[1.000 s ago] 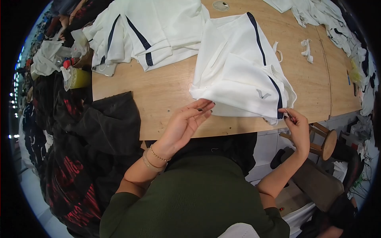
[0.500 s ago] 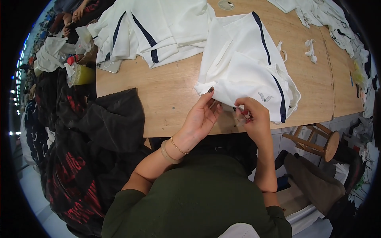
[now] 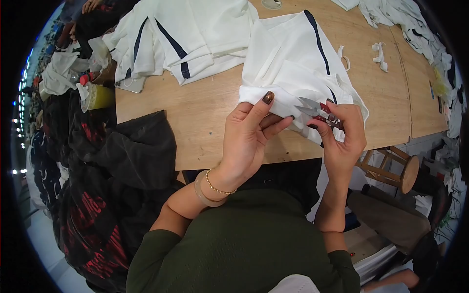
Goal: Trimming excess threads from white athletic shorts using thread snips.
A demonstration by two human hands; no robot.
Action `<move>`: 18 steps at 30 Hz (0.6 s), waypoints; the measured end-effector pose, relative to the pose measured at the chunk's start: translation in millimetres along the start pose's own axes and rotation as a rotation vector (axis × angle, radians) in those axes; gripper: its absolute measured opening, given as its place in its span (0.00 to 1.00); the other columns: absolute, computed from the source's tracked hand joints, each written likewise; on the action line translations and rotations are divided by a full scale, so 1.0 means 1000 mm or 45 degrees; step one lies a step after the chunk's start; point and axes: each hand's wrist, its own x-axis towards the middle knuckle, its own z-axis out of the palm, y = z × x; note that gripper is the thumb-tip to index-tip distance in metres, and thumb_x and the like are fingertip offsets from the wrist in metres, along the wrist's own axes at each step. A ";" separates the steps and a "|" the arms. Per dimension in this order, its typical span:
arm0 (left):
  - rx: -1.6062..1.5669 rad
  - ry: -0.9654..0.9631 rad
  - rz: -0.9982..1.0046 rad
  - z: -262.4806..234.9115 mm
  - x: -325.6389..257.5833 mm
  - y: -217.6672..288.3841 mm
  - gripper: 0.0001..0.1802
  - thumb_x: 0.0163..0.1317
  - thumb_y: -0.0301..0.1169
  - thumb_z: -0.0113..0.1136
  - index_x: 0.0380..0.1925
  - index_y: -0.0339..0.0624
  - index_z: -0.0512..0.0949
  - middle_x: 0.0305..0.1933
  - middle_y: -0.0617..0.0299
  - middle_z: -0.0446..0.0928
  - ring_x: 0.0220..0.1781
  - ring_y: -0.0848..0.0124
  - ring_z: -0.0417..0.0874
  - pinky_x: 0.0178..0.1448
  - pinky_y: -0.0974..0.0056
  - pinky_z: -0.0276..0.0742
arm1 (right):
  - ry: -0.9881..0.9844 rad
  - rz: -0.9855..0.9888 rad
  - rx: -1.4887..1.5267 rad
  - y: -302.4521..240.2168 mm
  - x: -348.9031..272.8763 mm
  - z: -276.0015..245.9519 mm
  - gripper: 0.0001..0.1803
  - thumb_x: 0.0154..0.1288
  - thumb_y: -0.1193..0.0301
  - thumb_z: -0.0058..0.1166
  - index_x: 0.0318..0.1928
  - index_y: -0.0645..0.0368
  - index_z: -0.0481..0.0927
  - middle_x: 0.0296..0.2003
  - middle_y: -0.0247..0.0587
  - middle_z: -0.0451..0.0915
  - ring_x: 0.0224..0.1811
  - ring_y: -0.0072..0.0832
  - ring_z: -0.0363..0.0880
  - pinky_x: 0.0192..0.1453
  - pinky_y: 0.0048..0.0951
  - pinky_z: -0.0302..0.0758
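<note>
A white garment with a dark navy side stripe lies spread on the wooden table in front of me. Its near hem is turned up, and my left hand pinches that edge between thumb and fingers. In my right hand is a pair of thread snips with red grips and silver blades. The blades are parted and point left, just over the white cloth beside my left fingers. I cannot tell whether they touch it.
More white striped garments are piled at the far left of the table, by a phone. Left stand a cup of yellow drink and dark cloth. Scraps lie right; a wooden stool stands beyond the edge.
My right hand has moved right and turned, bringing the snips' blades into plain sight above the cloth. My left hand has turned the hem up, showing its inner side.
</note>
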 end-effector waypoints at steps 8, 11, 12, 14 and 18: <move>-0.032 0.028 0.005 0.008 0.000 0.001 0.08 0.68 0.29 0.52 0.35 0.34 0.74 0.42 0.56 0.78 0.42 0.66 0.83 0.51 0.58 0.83 | 0.040 -0.218 -0.074 0.005 0.005 0.002 0.21 0.41 0.72 0.71 0.38 0.61 0.79 0.29 0.39 0.78 0.30 0.36 0.71 0.32 0.31 0.67; -0.018 0.011 -0.012 0.010 -0.001 0.002 0.08 0.68 0.29 0.52 0.35 0.34 0.74 0.42 0.56 0.78 0.42 0.67 0.83 0.51 0.58 0.83 | -0.024 -0.222 -0.093 0.001 0.004 0.002 0.19 0.46 0.75 0.70 0.40 0.62 0.78 0.32 0.38 0.78 0.33 0.30 0.74 0.35 0.28 0.70; -0.029 -0.004 -0.003 0.011 -0.001 0.001 0.07 0.68 0.29 0.52 0.36 0.35 0.74 0.42 0.57 0.78 0.41 0.67 0.83 0.51 0.59 0.83 | 0.037 0.046 0.260 -0.006 0.002 0.007 0.17 0.50 0.77 0.67 0.41 0.63 0.77 0.35 0.38 0.78 0.35 0.26 0.74 0.38 0.25 0.72; -0.039 -0.027 0.011 0.012 -0.001 -0.001 0.07 0.68 0.29 0.53 0.36 0.35 0.75 0.42 0.57 0.79 0.41 0.67 0.83 0.51 0.59 0.83 | 0.101 0.306 0.613 -0.007 0.001 0.008 0.16 0.54 0.79 0.65 0.42 0.64 0.76 0.37 0.38 0.78 0.38 0.22 0.75 0.41 0.23 0.73; -0.100 -0.084 0.073 0.018 0.003 0.002 0.07 0.67 0.28 0.53 0.39 0.35 0.75 0.41 0.57 0.79 0.43 0.66 0.83 0.52 0.60 0.83 | 0.326 0.323 0.803 -0.002 0.003 0.003 0.12 0.58 0.81 0.61 0.43 0.67 0.76 0.37 0.38 0.77 0.38 0.18 0.76 0.38 0.16 0.73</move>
